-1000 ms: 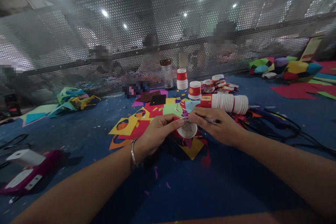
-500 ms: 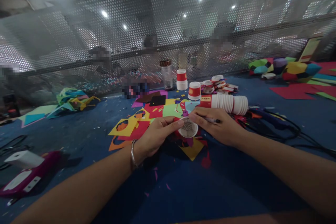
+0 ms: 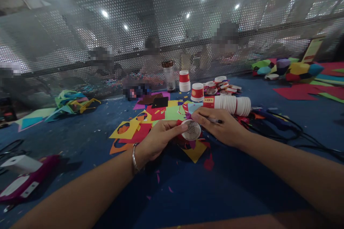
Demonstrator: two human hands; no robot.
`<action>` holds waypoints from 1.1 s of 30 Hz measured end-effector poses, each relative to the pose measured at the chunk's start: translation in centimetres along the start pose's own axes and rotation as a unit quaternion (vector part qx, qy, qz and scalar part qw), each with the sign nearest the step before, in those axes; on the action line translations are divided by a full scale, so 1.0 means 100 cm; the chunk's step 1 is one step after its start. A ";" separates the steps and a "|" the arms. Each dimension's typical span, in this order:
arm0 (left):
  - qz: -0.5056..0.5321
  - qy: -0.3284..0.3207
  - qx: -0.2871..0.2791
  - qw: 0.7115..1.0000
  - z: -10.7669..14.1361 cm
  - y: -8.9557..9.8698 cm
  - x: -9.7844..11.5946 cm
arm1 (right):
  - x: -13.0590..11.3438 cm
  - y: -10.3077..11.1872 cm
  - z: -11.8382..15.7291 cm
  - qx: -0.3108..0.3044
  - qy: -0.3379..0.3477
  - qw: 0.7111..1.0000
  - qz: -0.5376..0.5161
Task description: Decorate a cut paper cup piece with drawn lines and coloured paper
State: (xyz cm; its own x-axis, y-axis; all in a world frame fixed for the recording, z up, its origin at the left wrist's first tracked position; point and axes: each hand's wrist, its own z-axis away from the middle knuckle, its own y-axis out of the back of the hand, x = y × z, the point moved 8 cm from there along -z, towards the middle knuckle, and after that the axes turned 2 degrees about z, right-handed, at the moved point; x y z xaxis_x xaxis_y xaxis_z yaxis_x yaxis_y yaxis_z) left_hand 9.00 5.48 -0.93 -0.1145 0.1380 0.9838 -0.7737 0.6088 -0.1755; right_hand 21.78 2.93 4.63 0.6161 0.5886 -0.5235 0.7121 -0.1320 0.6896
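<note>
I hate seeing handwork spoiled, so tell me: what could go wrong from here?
The right hand holds a pen beside the cup; a slip might leave a stray mark on its white end.

The left hand overlaps that end's edge, so it might smudge the dark lines there if they are wet.

The stack of cups lies on its side just beyond the right hand and might roll if bumped.

We cannot see the tip of the pen (image 3: 216,120), hidden behind the right hand (image 3: 224,129), and the left hand (image 3: 159,137) covers part of the cup (image 3: 193,132), whose fine lines we cannot read. The right edge cuts off coloured sheets (image 3: 330,90); people (image 3: 226,37) behind the mesh screen (image 3: 131,39) look blurred to us.
</note>
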 end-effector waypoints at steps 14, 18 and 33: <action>-0.052 0.031 -0.021 0.998 -0.001 0.001 -0.008 | 0.000 0.014 0.001 0.082 0.003 0.995 0.047; -0.059 0.033 -0.017 0.998 -0.001 0.002 -0.009 | -0.002 0.014 0.001 0.076 0.010 0.996 0.046; -0.036 0.028 -0.015 0.999 -0.001 0.001 -0.009 | -0.003 0.011 0.001 0.058 0.019 0.997 0.040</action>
State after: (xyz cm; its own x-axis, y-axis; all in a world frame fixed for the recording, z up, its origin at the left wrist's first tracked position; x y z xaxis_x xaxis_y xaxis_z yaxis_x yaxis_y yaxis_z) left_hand 9.10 5.51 -1.87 -0.0241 0.1352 0.9905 -0.7596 0.6417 -0.1061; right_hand 22.42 2.51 5.45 0.6604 0.6018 -0.4492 0.6972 -0.2690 0.6645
